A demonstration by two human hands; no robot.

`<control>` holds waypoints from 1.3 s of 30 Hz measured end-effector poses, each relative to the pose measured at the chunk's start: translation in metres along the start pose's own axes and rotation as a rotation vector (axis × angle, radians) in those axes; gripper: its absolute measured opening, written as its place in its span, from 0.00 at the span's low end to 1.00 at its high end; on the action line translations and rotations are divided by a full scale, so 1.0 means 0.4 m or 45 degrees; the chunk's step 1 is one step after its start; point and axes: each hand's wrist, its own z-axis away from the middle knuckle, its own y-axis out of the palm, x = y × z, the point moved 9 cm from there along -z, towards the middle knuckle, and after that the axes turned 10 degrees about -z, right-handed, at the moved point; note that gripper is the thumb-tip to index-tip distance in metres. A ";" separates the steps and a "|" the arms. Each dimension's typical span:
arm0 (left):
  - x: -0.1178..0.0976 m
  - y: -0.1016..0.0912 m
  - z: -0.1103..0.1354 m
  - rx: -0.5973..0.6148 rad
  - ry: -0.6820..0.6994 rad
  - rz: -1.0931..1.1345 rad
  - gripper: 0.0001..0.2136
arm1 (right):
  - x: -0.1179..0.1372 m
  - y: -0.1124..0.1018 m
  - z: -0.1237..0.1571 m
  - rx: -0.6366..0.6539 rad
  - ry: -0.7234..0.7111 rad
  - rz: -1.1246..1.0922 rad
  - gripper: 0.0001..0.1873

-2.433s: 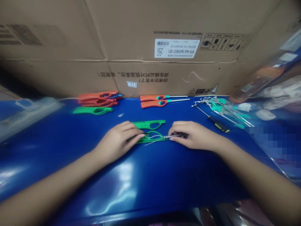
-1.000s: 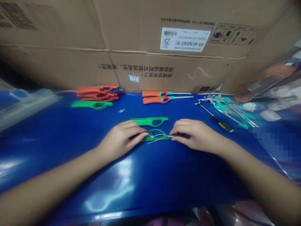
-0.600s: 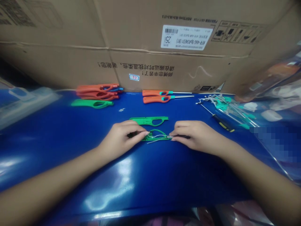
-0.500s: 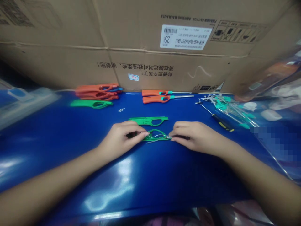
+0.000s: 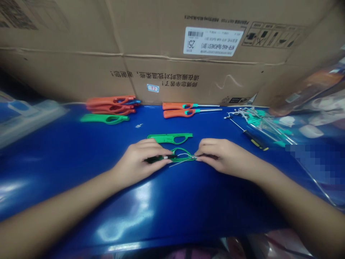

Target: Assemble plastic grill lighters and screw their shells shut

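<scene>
A green lighter shell half (image 5: 180, 155) lies on the blue table (image 5: 161, 201) between my hands, with a thin white wire looped inside it. My left hand (image 5: 140, 160) is closed, pinching a small dark part with a white tip against the shell's left end. My right hand (image 5: 219, 154) is closed on a thin metal rod at the shell's right end. A second green shell half (image 5: 170, 137) lies just behind them.
Orange lighter shells (image 5: 111, 104) and one green shell (image 5: 105, 118) lie at the back left. Two assembled orange lighters (image 5: 188, 109) rest against the cardboard box (image 5: 172, 46). A screwdriver (image 5: 252, 138) and a heap of metal rods (image 5: 258, 120) lie to the right.
My left fingers have shifted slightly right along the shell, and the dark part with its white tip now shows under them. My right hand has barely moved.
</scene>
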 end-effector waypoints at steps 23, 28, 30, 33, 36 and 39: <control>-0.002 0.039 0.003 0.107 -0.106 -0.077 0.05 | 0.026 -0.015 -0.004 -0.155 0.043 -0.239 0.11; -0.005 0.048 0.002 0.125 -0.184 -0.007 0.04 | 0.049 0.012 -0.019 -0.224 -0.061 -0.231 0.09; -0.001 0.051 0.003 0.125 -0.232 0.033 0.04 | 0.049 0.027 -0.024 -0.222 -0.086 -0.189 0.08; 0.006 0.053 0.001 0.099 -0.301 0.098 0.04 | 0.047 0.039 -0.029 -0.236 -0.105 -0.163 0.05; 0.015 0.049 -0.002 0.059 -0.363 0.167 0.03 | 0.045 0.042 -0.032 -0.245 -0.090 -0.179 0.04; 0.018 0.051 -0.003 0.059 -0.392 0.211 0.03 | 0.045 0.045 -0.035 -0.230 -0.071 -0.220 0.04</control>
